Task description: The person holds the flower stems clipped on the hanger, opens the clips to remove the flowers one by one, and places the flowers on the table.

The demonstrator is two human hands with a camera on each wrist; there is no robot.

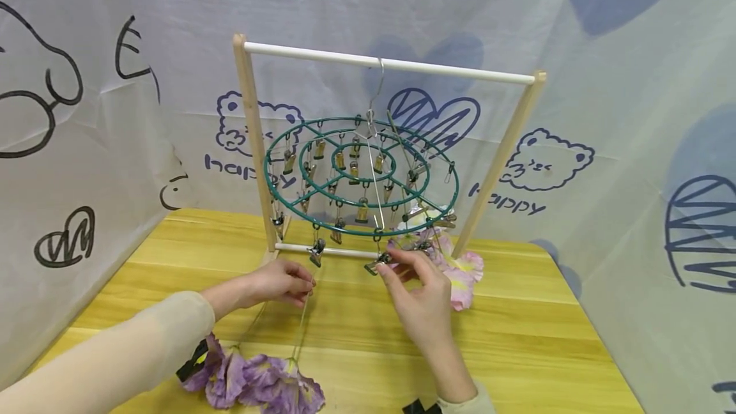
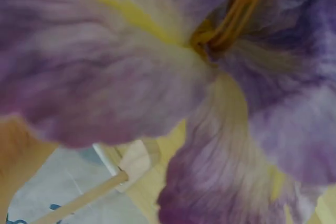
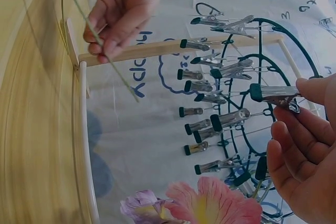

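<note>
My left hand [image 1: 282,283] pinches a thin green flower stem [image 3: 81,6] between thumb and fingers, left of the rack's middle. Below that hand hang purple artificial flowers [image 1: 287,385], their heads down; one fills much of the left wrist view. A second stem [image 1: 251,326] runs down beside my left forearm, its upper end hidden. With thumb and fingers, my right hand [image 1: 422,289] pinches a metal clip [image 3: 273,94] with dark green tips at the front rim of a round green hanger [image 1: 345,231]. The held stem's free end is apart from this clip.
A white bar [image 1: 322,53] on wooden posts [image 1: 500,158] carries the hanger by its hook. Several other clips dangle from its rings. Pink and white flowers [image 1: 462,280] hang at the right, behind my right hand. The yellow wooden table [image 1: 517,350] lies below; printed cloth surrounds it.
</note>
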